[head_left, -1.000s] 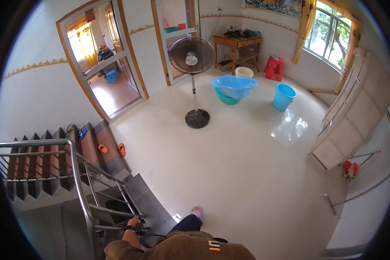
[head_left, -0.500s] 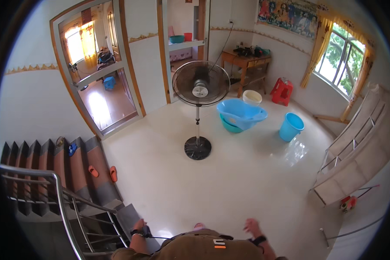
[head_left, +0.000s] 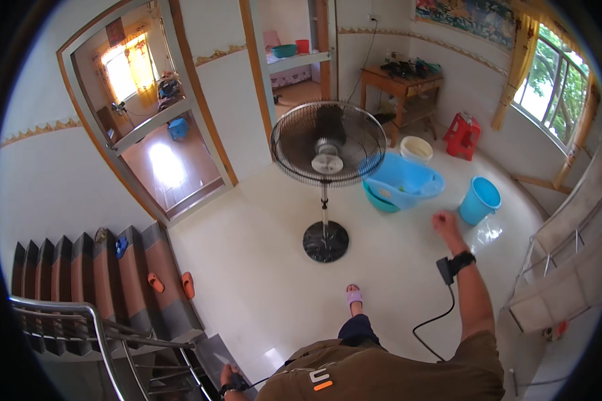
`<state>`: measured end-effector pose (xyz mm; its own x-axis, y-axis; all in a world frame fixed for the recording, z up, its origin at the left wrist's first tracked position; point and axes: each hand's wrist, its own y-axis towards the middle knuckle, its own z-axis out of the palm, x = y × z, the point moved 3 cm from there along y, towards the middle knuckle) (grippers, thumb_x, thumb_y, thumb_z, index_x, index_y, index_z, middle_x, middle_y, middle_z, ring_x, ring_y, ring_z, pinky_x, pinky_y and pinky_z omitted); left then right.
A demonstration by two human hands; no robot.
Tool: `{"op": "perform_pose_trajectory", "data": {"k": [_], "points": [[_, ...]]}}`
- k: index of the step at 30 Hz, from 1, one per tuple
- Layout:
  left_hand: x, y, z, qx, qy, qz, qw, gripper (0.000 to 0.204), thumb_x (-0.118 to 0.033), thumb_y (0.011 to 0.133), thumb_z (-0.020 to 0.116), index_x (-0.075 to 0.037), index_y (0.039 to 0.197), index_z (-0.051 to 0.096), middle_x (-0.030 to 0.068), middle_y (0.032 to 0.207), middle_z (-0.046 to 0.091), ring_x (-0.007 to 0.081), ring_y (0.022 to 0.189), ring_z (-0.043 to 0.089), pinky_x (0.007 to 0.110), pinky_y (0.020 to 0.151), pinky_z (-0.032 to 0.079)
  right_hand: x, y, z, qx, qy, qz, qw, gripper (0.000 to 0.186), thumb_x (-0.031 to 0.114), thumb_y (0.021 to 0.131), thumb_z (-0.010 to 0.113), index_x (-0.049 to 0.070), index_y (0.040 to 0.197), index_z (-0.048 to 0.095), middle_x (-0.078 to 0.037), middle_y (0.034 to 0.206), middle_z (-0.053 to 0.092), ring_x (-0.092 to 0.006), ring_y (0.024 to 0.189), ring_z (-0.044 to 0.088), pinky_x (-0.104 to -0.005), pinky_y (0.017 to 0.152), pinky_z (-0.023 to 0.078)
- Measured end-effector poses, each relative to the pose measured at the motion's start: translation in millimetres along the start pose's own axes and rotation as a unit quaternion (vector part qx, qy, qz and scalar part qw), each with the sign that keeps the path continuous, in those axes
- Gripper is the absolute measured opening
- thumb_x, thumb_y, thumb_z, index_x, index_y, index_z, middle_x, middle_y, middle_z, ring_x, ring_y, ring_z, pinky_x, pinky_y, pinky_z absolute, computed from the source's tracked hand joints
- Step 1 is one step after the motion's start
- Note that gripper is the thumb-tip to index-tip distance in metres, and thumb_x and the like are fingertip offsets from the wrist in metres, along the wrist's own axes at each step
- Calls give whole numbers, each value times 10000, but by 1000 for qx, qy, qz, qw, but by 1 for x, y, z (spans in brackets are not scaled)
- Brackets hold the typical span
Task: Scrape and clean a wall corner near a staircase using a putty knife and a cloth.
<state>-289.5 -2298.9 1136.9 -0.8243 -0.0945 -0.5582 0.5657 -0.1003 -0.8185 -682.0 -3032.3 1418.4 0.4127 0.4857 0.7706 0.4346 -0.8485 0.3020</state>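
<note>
My right hand (head_left: 446, 224) is raised in front of me with its fingers curled and nothing visible in it. It appears between the blue bucket (head_left: 480, 200) and the standing fan (head_left: 326, 164), touching neither. A black strap with a small box and a cable (head_left: 416, 329) is on that wrist. Low at the left, beside the metal stair railing (head_left: 100, 337), hangs my left hand (head_left: 229, 373), loosely open and holding nothing visible. The fan stands on a round black base (head_left: 326, 242) ahead of me. One foot in a pink slipper (head_left: 354, 294) shows on the floor.
A light-blue tub (head_left: 408, 187) rests on a green basin (head_left: 380, 200). Behind are a cream bucket (head_left: 416, 150), red stool (head_left: 462, 136) and wooden table (head_left: 401, 87). Stairs (head_left: 107, 284) with orange slippers (head_left: 188, 285) lie left; a beige folded item (head_left: 562, 274) stands right.
My right hand has swung forward and up from beside my body. The fan and tubs look nearer and farther right in view, and a slippered foot has come forward.
</note>
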Motion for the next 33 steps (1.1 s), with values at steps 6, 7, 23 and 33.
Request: {"op": "perform_pose_trajectory", "data": {"k": [6, 7, 23, 33], "points": [[25, 12, -30, -72, -12, -11, 997, 244, -314, 804, 443, -93, 702, 470, 74, 613, 489, 243, 546, 482, 376, 501, 414, 124, 213, 12, 20, 25, -155, 987, 123, 74, 722, 625, 11, 820, 585, -26, 636, 541, -79, 589, 494, -224, 548, 410], [25, 8, -17, -86, -16, -11, 996, 248, -317, 804, 443, -93, 701, 469, 73, 615, 489, 242, 548, 481, 375, 501, 412, 131, 243, 18, 38, -5, -178, 983, 131, 84, 722, 627, 10, 823, 588, -35, 650, 547, -98, 601, 506, -237, 563, 418], [57, -87, 72, -227, -74, -17, 971, 308, -361, 811, 430, -87, 673, 461, 55, 647, 493, 227, 585, 474, 366, 502, 387, 251, 435, 215, 289, -136, -531, 785, 381, 416, 651, 656, 46, 670, 566, -116, 660, 539, -278, 678, 541, -376, 586, 410], [122, -116, 69, -190, -124, -31, 973, 343, -391, 810, 422, -79, 666, 437, 72, 610, 439, 212, 543, 402, 344, 497, 346, 258, 417, 242, 381, -246, -512, 730, 440, 435, 656, 635, 9, 647, 527, -167, 622, 542, -347, 668, 544, -425, 614, 423]]}}
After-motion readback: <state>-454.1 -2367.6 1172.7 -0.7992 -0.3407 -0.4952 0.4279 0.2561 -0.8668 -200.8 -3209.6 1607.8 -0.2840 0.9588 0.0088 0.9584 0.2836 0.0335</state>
